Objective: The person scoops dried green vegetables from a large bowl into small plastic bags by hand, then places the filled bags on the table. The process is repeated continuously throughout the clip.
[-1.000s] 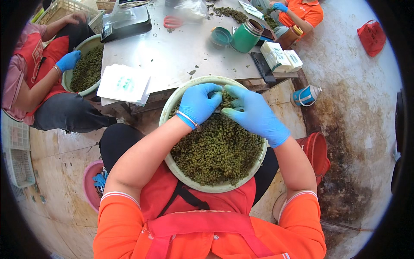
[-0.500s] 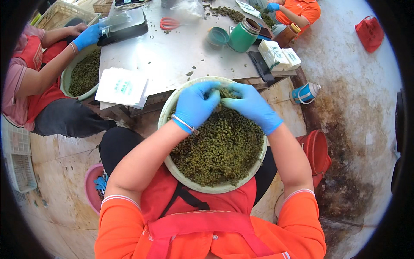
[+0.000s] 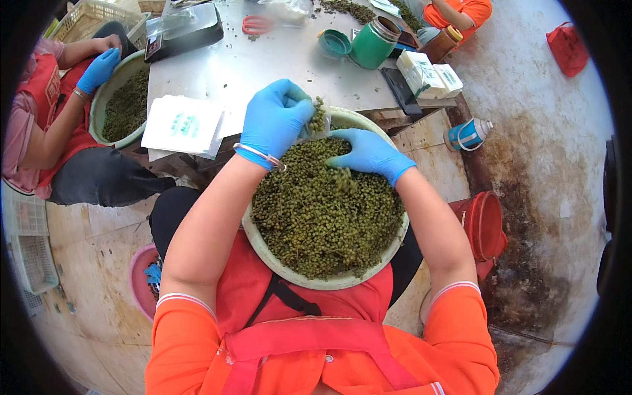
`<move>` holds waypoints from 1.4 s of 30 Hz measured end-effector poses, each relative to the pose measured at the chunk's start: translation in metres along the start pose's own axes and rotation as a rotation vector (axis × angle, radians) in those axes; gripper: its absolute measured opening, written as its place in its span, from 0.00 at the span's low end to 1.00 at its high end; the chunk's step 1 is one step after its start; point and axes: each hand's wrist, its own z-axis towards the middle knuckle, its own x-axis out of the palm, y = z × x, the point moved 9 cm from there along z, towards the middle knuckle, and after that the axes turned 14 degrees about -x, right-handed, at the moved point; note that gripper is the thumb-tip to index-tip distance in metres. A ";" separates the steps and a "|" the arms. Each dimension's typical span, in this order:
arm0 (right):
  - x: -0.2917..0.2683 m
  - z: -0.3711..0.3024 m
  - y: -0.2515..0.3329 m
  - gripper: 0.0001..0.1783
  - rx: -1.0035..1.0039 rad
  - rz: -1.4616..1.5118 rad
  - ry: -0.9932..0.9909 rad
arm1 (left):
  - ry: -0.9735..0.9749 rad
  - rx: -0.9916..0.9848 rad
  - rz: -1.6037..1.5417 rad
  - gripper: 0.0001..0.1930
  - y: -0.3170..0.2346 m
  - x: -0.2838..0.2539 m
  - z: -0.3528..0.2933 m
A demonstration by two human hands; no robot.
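Observation:
A pale round basin (image 3: pixel 276 258) heaped with green peppercorns (image 3: pixel 322 217) sits on my lap, against the table edge. Above its far left part, my left hand (image 3: pixel 275 118), in a blue glove, is closed on a small clear plastic bag with green peppercorns (image 3: pixel 318 118) showing inside. My right hand (image 3: pixel 370 155), also gloved in blue, is low over the heap at the far right. Its thumb and forefinger are spread apart, and a few blurred peppercorns show below the thumb; the other fingertips are partly hidden.
Left on the metal table (image 3: pixel 204 72) lie a stack of white printed bags (image 3: pixel 181 125) and a black scale (image 3: pixel 187 33). Red scissors (image 3: pixel 257 25), a green jar (image 3: pixel 374 45) and white packs (image 3: pixel 421 74) are farther off. A co-worker's gloved hand (image 3: pixel 100 71) is left. Red buckets (image 3: pixel 477 227) stand right.
My hands have separated: the left has risen up and left with the bag, the right has dropped slightly toward the heap. The co-worker's gloved hand has drawn back from the scale.

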 end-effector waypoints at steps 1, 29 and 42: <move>0.002 0.003 0.002 0.35 0.004 -0.009 0.025 | -0.050 0.060 0.129 0.06 -0.003 0.001 -0.003; -0.050 -0.048 0.058 0.20 -0.266 0.276 -0.562 | 0.007 0.153 0.089 0.04 0.043 0.045 -0.012; -0.017 -0.025 -0.006 0.09 0.033 0.374 -0.424 | -0.191 0.708 0.432 0.05 -0.006 0.061 -0.064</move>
